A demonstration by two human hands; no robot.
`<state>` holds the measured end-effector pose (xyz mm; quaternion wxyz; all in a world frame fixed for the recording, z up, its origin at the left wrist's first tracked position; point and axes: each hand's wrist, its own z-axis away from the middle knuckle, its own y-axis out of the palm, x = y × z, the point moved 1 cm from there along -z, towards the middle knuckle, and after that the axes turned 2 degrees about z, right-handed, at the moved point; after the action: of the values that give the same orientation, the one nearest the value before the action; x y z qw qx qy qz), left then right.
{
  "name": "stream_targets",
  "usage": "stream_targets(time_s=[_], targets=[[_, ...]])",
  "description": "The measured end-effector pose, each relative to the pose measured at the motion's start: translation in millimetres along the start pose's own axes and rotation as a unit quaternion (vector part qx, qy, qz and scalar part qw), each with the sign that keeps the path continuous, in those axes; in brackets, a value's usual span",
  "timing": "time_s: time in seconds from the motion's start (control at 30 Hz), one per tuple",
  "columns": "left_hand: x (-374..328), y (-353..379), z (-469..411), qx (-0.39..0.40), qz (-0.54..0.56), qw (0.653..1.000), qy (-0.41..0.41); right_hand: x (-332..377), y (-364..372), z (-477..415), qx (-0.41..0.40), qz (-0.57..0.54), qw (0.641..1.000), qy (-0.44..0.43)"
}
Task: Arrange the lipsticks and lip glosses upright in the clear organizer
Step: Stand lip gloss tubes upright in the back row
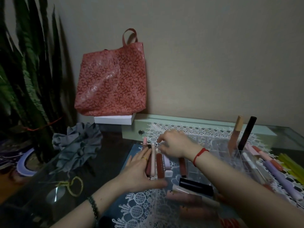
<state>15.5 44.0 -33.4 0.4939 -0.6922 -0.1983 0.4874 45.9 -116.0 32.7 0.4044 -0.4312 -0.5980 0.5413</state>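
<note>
two hands [139,170] [175,146], one bag [113,79], one organizer [237,153]

Wall [205,60]: plain beige, top and right.
Light: dim.
Table [108,163]: glass, lower frame.
Plant [32,71]: tall dark leaves, left edge.
Bag [111,83]: red floral, centre, against wall.

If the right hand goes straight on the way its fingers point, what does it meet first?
Probably the caps of the tubes that the left hand touches, just ahead of the right hand; depth is unclear.
</note>
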Motion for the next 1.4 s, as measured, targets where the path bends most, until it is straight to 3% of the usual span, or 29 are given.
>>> stream_targets(time_s=[0.17,0.37,0.47,0.57,0.63,0.8,1.13,1.4], targets=[[4.1,2.0,0.3,-0.008,-0.002,1.0,0.005,6.4,6.8,-6.1,0.049,-0.003,0.999,0.002],[-2.6,-1.4,3.2,-0.017,-0.005,1.0,0.014,4.1,1.7,1.3,-0.017,-0.136,0.991,0.004],[-8.1,-5.7,4.0,-0.032,-0.016,0.999,0.028,0.8,-4.5,7.3,-0.058,-0.266,0.962,0.01],[-15.9,-9.8,4.6,-0.052,-0.027,0.996,0.064,-0.4,-14.4,15.1,-0.065,-0.404,0.912,0.025],[-22.0,-12.4,4.8,-0.068,-0.029,0.993,0.088,-2.9,-20.8,19.9,-0.083,-0.433,0.897,0.029],[-40.2,-22.6,-0.2,-0.113,0.022,0.983,0.14,-13.5,-44.0,34.9,-0.124,-0.448,0.884,0.039],[-99.2,-28.6,-40.2,-0.15,0.27,0.945,0.107,-61.2,-101.0,66.3,-0.213,-0.421,0.879,0.067],[-150.5,-23.1,-79.2,-0.134,0.286,0.941,0.122,-101.7,-124.3,83.7,-0.261,-0.352,0.895,0.077]])
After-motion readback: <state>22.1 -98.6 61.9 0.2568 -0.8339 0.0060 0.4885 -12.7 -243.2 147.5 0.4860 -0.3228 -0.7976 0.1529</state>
